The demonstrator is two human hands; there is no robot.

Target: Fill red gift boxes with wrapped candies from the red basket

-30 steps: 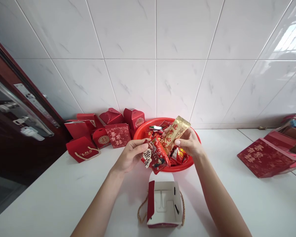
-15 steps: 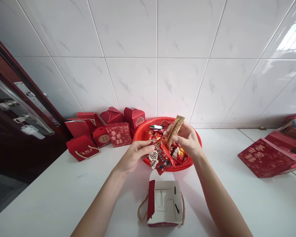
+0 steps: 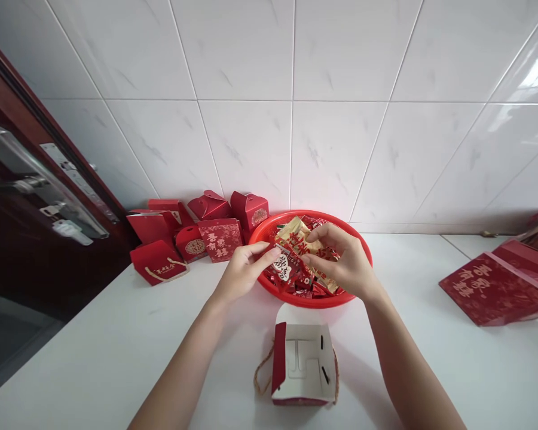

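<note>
My left hand (image 3: 244,272) pinches the upper left edge of a red candy packet (image 3: 291,269) with a white label and the letters SUGAR. That packet is over the front left of a red plastic basket (image 3: 362,251), which holds many wrapped sweets. My right hand (image 3: 345,260) is above the basket's right side, thumb and fingers apart, with the thumb tip close to the packet. A gold wrapper (image 3: 296,230) lies among the sweets by its fingertips. Below the basket stands a small red and white box (image 3: 302,364), its top open, with twine handles.
Several red gift boxes (image 3: 219,239) are grouped at the back left against the tiled wall (image 3: 246,143). A larger red box (image 3: 493,286) stands at the far right. At the left edge is a dark door (image 3: 18,227) with a metal handle.
The gold wrapped stick has left my right hand and gold wrappers now lie in the basket. My right hand's fingers have spread. My left hand keeps the red packet. The view has shifted slightly.
</note>
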